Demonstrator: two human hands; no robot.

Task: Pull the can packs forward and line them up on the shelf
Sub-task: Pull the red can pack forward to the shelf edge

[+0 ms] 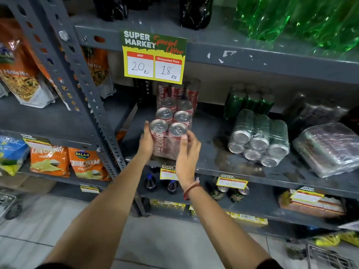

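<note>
A shrink-wrapped pack of red cola cans (171, 123) stands upright at the front edge of the grey metal shelf (242, 175), near its left end. My left hand (146, 141) grips the pack's left side and my right hand (187, 150) grips its right front corner. Behind it stands a second red can pack (179, 90). To the right a pack of green cans (258, 140) lies on its side, tops facing me, with another green pack (249, 100) upright further back. A clear-wrapped dark pack (328, 150) lies at the far right.
A yellow price sign (153, 57) hangs from the upper shelf above the red cans. Green and dark bottles stand on the top shelf. Snack bags (48, 162) fill the left rack beyond a perforated upright post (93, 105). Bottles and cans sit on lower shelves.
</note>
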